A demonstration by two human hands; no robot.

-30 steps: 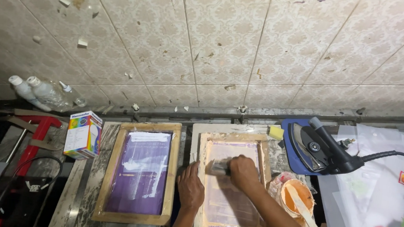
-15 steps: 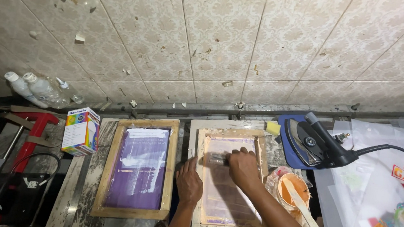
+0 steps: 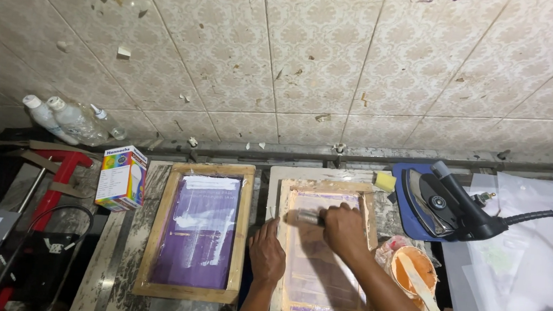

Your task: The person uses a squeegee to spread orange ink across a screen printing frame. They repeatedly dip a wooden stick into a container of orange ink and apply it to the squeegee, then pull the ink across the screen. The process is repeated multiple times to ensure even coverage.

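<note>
Now, both hands on the wooden screen frame (image 3: 331,188), centre frame.
Right hand (image 3: 345,229) clamped on squeegee (image 3: 310,217) (knuckles up); left hand (image 3: 267,253) flat, fingers together, pressing the frame's left rail.

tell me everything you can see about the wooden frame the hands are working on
The right-hand wooden frame is a pale rectangular screen frame lying flat on the bench, its wood smeared with whitish residue. Its stretched mesh looks translucent with a purple tint. The left hand presses on its left rail, while the right hand holds a squeegee on the mesh near the top. A similar frame lies beside it.
</note>
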